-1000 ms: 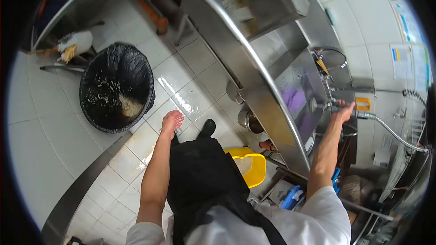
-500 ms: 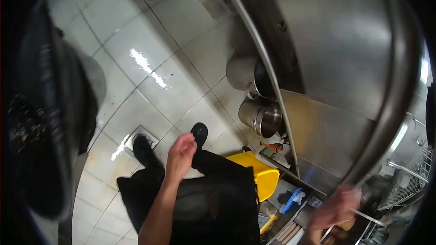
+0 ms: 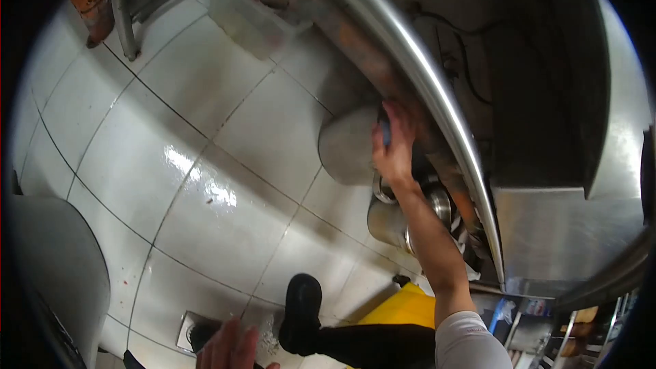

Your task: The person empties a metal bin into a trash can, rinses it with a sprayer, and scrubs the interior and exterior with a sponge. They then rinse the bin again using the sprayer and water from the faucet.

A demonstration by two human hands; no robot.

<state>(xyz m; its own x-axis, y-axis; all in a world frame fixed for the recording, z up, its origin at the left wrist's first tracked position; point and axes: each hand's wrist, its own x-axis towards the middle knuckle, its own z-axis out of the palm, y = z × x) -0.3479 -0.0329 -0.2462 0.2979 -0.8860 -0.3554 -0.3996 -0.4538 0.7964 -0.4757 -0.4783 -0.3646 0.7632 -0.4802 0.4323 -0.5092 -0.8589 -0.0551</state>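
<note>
My right hand [image 3: 395,143] reaches under the steel counter, its fingers and thumb closed over the rim of a large metal pot [image 3: 348,147] that lies on its side on the tiled floor. Something bluish shows between thumb and fingers, too small to make out. A smaller metal pot [image 3: 387,222] lies beside it, partly behind my forearm. Low in the view, my left hand [image 3: 232,350] is partly cut off by the frame edge and slightly blurred, its fingers apart and holding nothing.
The counter's curved steel edge [image 3: 437,82] runs above the pots. A clear plastic bin [image 3: 249,20] stands on the floor at the upper left. A yellow object [image 3: 403,307] and my dark boot [image 3: 301,307] are below. A floor drain [image 3: 188,333] lies near my left hand.
My right hand has moved from the lower right to the large pot and closed on its rim. My left hand now appears lower. The view has shifted closer to the pots and floor.
</note>
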